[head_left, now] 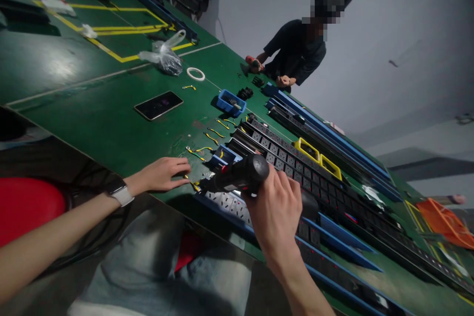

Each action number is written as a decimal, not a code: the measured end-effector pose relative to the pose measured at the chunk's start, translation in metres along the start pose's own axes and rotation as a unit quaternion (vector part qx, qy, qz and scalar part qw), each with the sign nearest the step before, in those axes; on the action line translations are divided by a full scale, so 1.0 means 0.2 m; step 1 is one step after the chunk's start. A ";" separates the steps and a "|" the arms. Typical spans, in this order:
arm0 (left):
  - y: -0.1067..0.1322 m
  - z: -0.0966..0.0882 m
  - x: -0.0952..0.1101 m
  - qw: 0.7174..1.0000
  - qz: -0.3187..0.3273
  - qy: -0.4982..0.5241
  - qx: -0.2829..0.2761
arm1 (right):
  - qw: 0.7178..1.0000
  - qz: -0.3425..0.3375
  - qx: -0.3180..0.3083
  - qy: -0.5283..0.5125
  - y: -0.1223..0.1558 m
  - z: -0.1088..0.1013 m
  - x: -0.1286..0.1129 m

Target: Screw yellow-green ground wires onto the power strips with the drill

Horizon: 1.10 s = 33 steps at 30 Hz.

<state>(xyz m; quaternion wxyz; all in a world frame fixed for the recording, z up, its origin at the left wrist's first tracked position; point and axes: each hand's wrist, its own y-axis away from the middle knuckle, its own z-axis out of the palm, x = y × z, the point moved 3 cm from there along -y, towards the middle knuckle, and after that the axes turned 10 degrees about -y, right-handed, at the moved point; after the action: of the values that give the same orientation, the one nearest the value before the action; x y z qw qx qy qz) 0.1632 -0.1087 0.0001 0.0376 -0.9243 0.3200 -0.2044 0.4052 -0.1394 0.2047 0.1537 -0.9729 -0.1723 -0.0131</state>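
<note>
My right hand (279, 207) is wrapped round a black cordless screwdriver (240, 175), which lies level and points left. Its tip meets the near end of a blue power strip with white sockets (227, 205). My left hand (166, 174), with a watch (121, 192) on the wrist, pinches a short yellow-green wire (194, 185) at that same end. The screw under the tip is too small to make out. Just beyond my left fingers, several more loose yellow-green wires (211, 138) lie on the green table (122, 143).
Long black socket strips (307, 173) run off to the right. A blue bin (231, 102), a phone (158, 105), a tape roll (195, 74) and a plastic bag (166, 57) lie farther back. Across the table a co-worker (296, 49) holds a red tool. An orange basket (446, 222) stands far right.
</note>
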 end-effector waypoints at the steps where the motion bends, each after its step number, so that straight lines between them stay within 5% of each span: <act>1: 0.00 -0.01 0.00 1.000 0.000 0.000 -0.001 | 1.000 -0.011 0.006 -0.001 -0.01 0.01 0.01; 9: -0.01 -0.02 0.01 1.000 -0.010 -0.009 0.009 | 0.986 -0.141 0.081 -0.024 -0.01 -0.02 -0.03; 15: -0.01 -0.02 0.01 0.999 -0.008 -0.025 0.020 | 0.981 -0.150 0.118 -0.027 0.00 -0.02 -0.06; 33: -0.01 -0.02 0.01 0.999 -0.001 -0.035 0.024 | 0.982 -0.150 0.099 -0.054 -0.02 -0.02 -0.03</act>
<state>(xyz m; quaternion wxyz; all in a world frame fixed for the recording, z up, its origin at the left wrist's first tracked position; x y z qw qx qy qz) 0.1641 -0.1080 0.0041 0.0705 -0.9300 0.3128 -0.1798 0.3986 -0.1379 0.2093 0.2356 -0.9154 -0.3248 0.0333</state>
